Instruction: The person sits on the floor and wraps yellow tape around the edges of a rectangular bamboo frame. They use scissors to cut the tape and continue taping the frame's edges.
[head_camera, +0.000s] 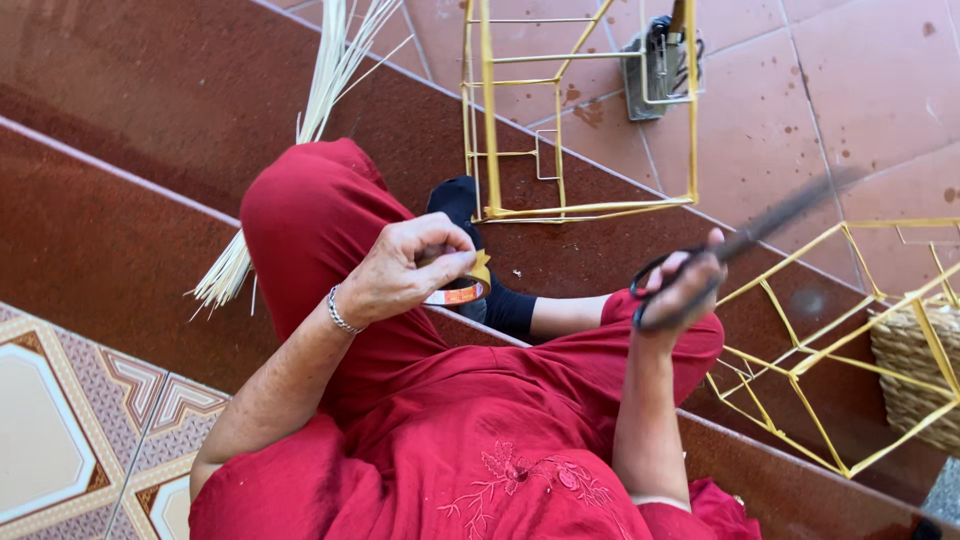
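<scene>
I sit on brown steps in red clothing. My left hand (405, 268) is closed around a small roll of tape (457, 292) with an orange rim, held above my raised knee. My right hand (683, 288) grips the black handles of a pair of scissors (745, 240), whose blurred blades point up and to the right. The two hands are apart, roughly level with each other. A silver bracelet circles my left wrist.
A yellow stick frame (490, 120) stands on the step ahead. Another yellow frame (800, 350) lies to the right beside a woven basket (915, 370). A bundle of pale thin sticks (320, 100) leans at the left. Patterned tiles (60, 430) lie lower left.
</scene>
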